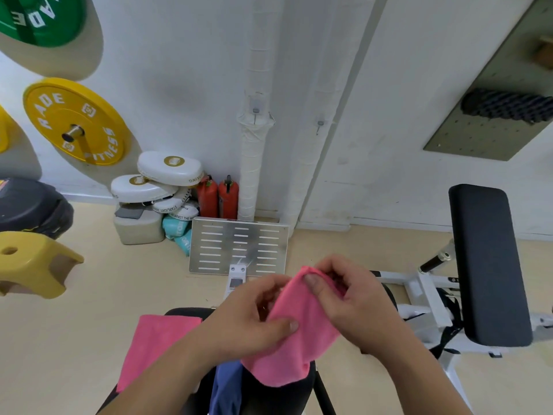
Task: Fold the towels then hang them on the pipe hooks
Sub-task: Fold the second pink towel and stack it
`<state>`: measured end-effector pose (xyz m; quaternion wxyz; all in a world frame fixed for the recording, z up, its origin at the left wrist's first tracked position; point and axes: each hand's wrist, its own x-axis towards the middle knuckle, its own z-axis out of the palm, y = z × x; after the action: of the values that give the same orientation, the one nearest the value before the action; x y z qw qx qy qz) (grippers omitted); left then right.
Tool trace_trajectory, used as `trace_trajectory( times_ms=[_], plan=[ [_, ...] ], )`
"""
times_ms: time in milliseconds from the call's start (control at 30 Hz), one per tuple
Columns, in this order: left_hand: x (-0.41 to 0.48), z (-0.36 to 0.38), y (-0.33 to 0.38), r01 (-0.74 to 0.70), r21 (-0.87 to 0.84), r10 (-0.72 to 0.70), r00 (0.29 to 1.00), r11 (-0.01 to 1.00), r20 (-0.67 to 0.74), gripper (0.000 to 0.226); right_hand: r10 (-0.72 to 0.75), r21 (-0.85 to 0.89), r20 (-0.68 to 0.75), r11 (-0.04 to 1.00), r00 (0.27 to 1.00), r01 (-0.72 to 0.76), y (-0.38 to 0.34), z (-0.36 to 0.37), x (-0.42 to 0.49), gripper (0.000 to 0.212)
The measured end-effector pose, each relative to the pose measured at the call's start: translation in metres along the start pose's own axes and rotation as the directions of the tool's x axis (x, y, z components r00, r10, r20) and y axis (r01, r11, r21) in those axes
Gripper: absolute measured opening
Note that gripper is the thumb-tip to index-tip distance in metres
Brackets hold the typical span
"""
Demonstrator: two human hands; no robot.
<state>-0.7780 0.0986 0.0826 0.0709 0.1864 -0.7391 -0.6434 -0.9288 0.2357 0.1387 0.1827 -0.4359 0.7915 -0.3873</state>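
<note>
Fuzzy matt pink cloth towel (299, 330), brushed slotted metal plate (239, 244), glossy yellow plastic stool (33, 262), matt black padded bench (487, 265)

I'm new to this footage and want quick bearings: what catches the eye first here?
The pink towel stands out most, held up at centre bottom, pinched by the left hand and the right hand. Next comes the yellow weight plate on the wall at left, with a green plate above it. The small hooks on the two white pipes at centre carry nothing.
</note>
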Motion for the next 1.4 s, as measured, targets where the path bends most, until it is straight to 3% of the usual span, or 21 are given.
trace_trajectory(
  times_ms=[133,300,433,533,600,700,833,967,1100,1233,1400],
  plan=[
    [0.004,0.002,-0.029,0.154,0.278,-0.189,0.976,0.948,0.104,0.026,0.041,-0.058,-0.126,0.997,0.991,-0.049,0.013,-0.008,0.005,0.012],
    [0.000,-0.004,-0.054,0.226,0.353,-0.294,0.944,0.908,0.150,0.017,0.200,-0.033,-0.299,0.975,0.933,-0.219,0.038,-0.027,0.010,0.012],
    [-0.002,-0.017,-0.066,0.282,0.288,-0.307,0.951,0.915,0.044,0.030,0.354,0.029,-0.345,0.930,0.869,-0.367,0.072,-0.031,0.008,0.015],
    [-0.007,-0.026,-0.063,0.268,0.173,-0.273,0.962,0.948,0.003,0.006,0.448,0.085,-0.377,0.888,0.811,-0.451,0.094,-0.028,0.002,0.019],
    [-0.009,-0.031,-0.061,0.259,-0.024,-0.260,0.962,0.966,-0.084,0.008,0.507,0.131,-0.380,0.858,0.774,-0.497,0.105,-0.022,-0.003,0.020],
    [-0.009,-0.031,-0.068,0.261,-0.310,-0.343,0.906,0.914,-0.248,0.017,0.566,0.161,-0.326,0.823,0.757,-0.546,0.117,-0.006,-0.008,0.024],
    [-0.012,-0.020,-0.076,0.302,-0.345,-0.434,0.798,0.889,-0.418,0.020,0.632,0.223,-0.220,0.774,0.743,-0.593,0.128,0.017,-0.018,0.030],
    [-0.012,-0.021,-0.075,0.311,-0.305,-0.432,0.721,0.900,-0.541,0.023,0.674,0.381,-0.082,0.702,0.734,-0.601,0.112,0.032,-0.024,0.024],
    [-0.016,-0.017,-0.066,0.307,-0.249,-0.394,0.746,0.919,-0.536,0.016,0.585,0.433,0.113,0.698,0.803,-0.570,0.073,0.060,-0.022,0.021],
    [-0.024,0.008,-0.051,0.269,-0.189,-0.323,0.865,0.944,-0.384,0.014,0.457,0.519,0.218,0.694,0.862,-0.499,0.034,0.101,-0.022,0.011],
    [-0.041,0.012,-0.052,0.225,-0.009,-0.211,0.901,0.974,-0.378,0.022,0.484,0.559,0.157,0.675,0.861,-0.481,0.019,0.130,-0.027,0.011]
  ],
)
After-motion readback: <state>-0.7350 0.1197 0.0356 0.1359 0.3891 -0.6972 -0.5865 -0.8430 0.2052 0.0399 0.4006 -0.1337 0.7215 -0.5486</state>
